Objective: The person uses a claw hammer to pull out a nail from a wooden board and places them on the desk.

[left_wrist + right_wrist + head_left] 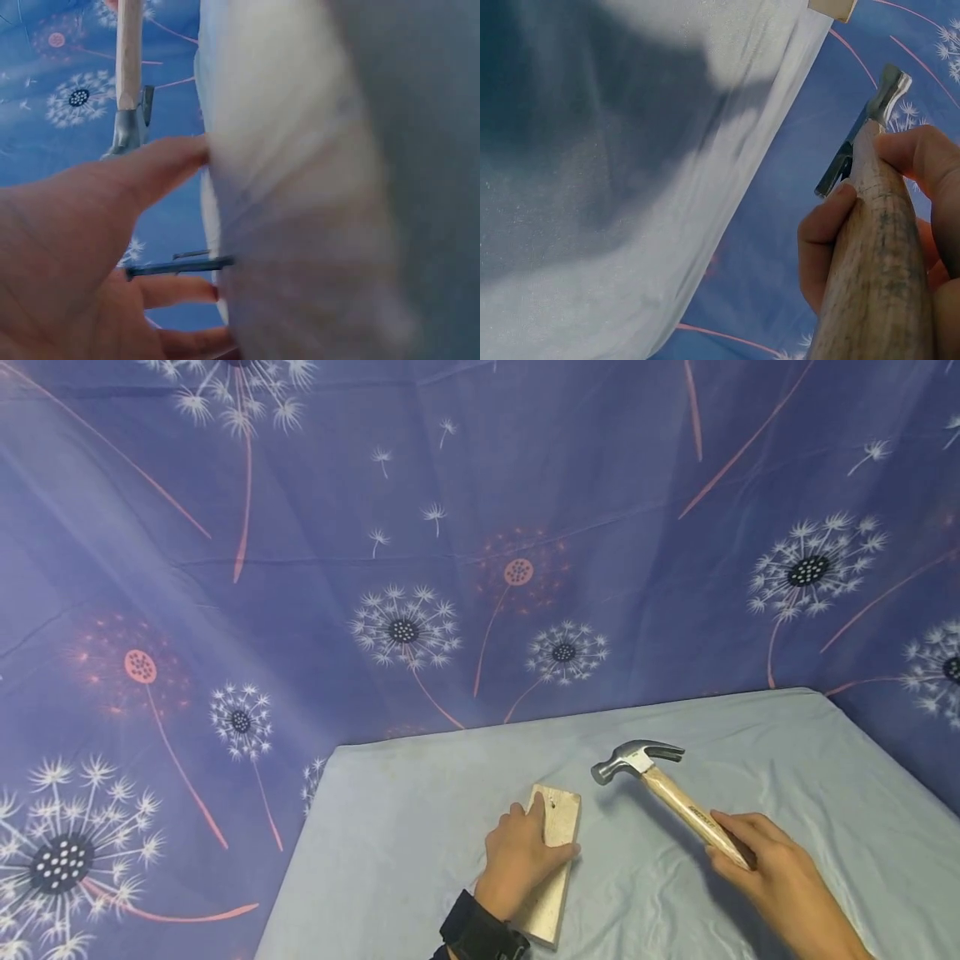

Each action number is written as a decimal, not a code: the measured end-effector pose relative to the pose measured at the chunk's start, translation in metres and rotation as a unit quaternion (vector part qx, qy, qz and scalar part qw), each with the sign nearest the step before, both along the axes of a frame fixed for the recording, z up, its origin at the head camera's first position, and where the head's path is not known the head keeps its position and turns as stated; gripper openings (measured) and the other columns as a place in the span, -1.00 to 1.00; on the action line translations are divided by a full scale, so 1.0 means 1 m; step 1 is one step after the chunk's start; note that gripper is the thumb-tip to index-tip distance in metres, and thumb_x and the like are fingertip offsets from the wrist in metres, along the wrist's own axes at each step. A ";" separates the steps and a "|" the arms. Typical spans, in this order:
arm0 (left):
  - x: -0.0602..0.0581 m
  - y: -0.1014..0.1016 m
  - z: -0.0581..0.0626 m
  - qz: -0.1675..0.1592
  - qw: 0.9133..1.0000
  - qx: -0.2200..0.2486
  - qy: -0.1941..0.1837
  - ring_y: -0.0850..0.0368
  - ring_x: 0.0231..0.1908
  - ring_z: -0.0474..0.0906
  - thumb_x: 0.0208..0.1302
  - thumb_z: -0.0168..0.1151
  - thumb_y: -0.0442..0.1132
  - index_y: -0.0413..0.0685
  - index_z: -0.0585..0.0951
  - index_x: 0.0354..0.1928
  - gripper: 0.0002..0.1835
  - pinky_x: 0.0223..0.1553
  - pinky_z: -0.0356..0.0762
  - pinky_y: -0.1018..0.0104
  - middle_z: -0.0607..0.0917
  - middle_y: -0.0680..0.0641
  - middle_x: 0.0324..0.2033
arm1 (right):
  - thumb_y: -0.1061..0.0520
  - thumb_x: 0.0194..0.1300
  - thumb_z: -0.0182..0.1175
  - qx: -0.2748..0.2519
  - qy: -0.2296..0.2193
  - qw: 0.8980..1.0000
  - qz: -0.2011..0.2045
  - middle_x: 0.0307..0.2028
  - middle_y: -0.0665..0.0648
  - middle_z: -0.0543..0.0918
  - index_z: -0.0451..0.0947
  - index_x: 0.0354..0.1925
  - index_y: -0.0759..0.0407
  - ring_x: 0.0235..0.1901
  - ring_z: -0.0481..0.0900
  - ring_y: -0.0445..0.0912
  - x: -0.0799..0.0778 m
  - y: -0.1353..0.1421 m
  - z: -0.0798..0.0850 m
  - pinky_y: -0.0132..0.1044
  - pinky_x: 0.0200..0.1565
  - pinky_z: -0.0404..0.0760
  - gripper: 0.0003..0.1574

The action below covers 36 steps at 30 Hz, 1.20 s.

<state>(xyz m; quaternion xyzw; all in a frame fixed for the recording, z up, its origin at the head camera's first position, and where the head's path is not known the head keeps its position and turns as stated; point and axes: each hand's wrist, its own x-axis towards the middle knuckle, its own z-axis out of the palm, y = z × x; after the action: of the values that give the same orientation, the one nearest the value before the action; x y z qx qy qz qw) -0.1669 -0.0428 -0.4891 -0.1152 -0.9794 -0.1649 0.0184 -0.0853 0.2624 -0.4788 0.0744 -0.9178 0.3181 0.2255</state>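
A short wooden board (562, 818) lies lengthwise on the cloth. My left hand (513, 860) spans it from the left, with the thumb at its right edge and the index finger along its far part. In the left wrist view a dark nail (180, 267) stands out of the board's pale face (300, 172), between thumb and fingers, and a thinner nail (191, 255) shows behind it. My right hand (783, 868) grips a claw hammer (686, 806) near the end of its wooden handle. The steel head is held above the cloth, right of the board, claw pointing right.
A light blue cloth (420, 827) with wrinkles covers the table. Purple-blue dandelion-print fabric (465, 485) hangs behind and beside it. A black band (480, 931) is strapped round my left wrist.
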 end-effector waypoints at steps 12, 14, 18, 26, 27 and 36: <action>0.004 -0.022 0.014 -0.048 0.994 0.079 -0.058 -0.10 -0.07 0.58 0.28 0.10 0.33 -0.10 0.42 0.34 -0.21 -0.21 0.49 0.01 0.60 -0.19 -0.03 | 0.14 0.08 0.44 0.023 0.014 0.999 0.023 -0.11 -0.09 0.53 0.55 0.14 0.20 -0.36 0.39 -0.36 0.003 -0.006 0.003 -0.56 -0.38 0.31 -0.37; 0.003 -0.022 0.015 -0.049 0.994 0.084 -0.042 -0.09 -0.06 0.57 0.35 0.07 0.25 -0.10 0.46 0.30 -0.31 -0.19 0.51 0.03 0.60 -0.17 -0.03 | 0.16 0.06 0.45 0.022 0.021 0.999 0.029 -0.11 -0.09 0.53 0.56 0.15 0.20 -0.35 0.41 -0.36 0.003 -0.007 0.003 -0.57 -0.36 0.32 -0.36; 0.002 -0.017 0.018 -0.050 0.993 0.107 0.014 -0.04 0.05 0.49 0.45 0.04 0.11 -0.08 0.51 0.26 -0.47 -0.10 0.50 0.09 0.57 -0.09 0.00 | 0.21 0.01 0.47 0.015 0.039 0.998 0.051 -0.10 -0.09 0.53 0.55 0.19 0.14 -0.33 0.43 -0.36 0.004 -0.007 0.002 -0.59 -0.35 0.35 -0.28; 0.001 -0.003 0.024 -0.085 0.974 0.206 0.048 0.03 0.24 0.31 0.50 -0.03 0.07 -0.02 0.45 0.32 -0.50 0.14 0.36 0.15 0.48 0.01 0.15 | 0.27 -0.07 0.49 0.039 0.074 0.990 0.110 -0.01 -0.06 0.50 0.53 0.23 0.08 -0.26 0.47 -0.35 0.006 -0.008 0.003 -0.61 -0.34 0.39 -0.17; 0.000 -0.001 0.025 -0.091 0.970 0.222 0.029 0.03 0.25 0.29 0.50 -0.05 0.09 -0.02 0.42 0.34 -0.48 0.17 0.33 0.15 0.46 0.01 0.18 | 0.27 -0.07 0.49 0.042 0.077 0.989 0.118 0.00 -0.06 0.50 0.53 0.23 0.08 -0.25 0.46 -0.34 0.006 -0.008 0.004 -0.60 -0.33 0.40 -0.17; -0.001 0.003 0.041 -0.123 0.906 0.381 -0.140 0.02 0.00 0.57 0.47 0.02 0.09 -0.12 0.36 0.37 -0.40 -0.22 0.53 0.36 0.53 -0.10 0.11 | 0.16 -0.04 0.49 0.057 0.141 0.965 0.212 0.02 0.00 0.53 0.56 0.18 0.15 -0.11 0.46 -0.30 0.002 -0.011 0.006 -0.61 -0.24 0.43 -0.26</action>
<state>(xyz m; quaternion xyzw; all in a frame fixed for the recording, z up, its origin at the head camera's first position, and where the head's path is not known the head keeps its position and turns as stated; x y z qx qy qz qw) -0.1678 -0.0399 -0.4478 -0.1947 -0.8125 -0.5409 -0.0971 -0.0831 0.2515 -0.4733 0.3242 -0.8565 0.2921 0.2757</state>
